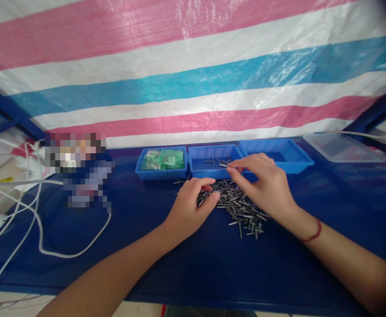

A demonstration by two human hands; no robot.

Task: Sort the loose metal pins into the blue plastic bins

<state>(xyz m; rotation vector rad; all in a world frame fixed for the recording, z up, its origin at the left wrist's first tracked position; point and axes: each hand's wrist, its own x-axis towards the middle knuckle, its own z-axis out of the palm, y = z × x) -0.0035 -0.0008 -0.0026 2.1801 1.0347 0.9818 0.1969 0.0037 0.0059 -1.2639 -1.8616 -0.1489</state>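
Observation:
A heap of metal blind rivets (242,207) lies loose on the blue table. My right hand (267,185), with a dark red cord on its wrist, pinches a rivet (224,166) between thumb and forefinger at the front of the middle blue bin (198,167). Several more rivets lie inside that bin, partly behind my fingertips. At the heap's left side is my left hand (193,204), thumb and forefinger apart and nothing visible between them. It covers some of the rivets.
Green-and-clear small packets (168,159) fill the left blue bin (161,175). Another blue bin (295,166) stands right of the middle one, beside a translucent lid (338,147). White cables (70,255) loop across the table's left. A striped sheet (180,97) hangs behind.

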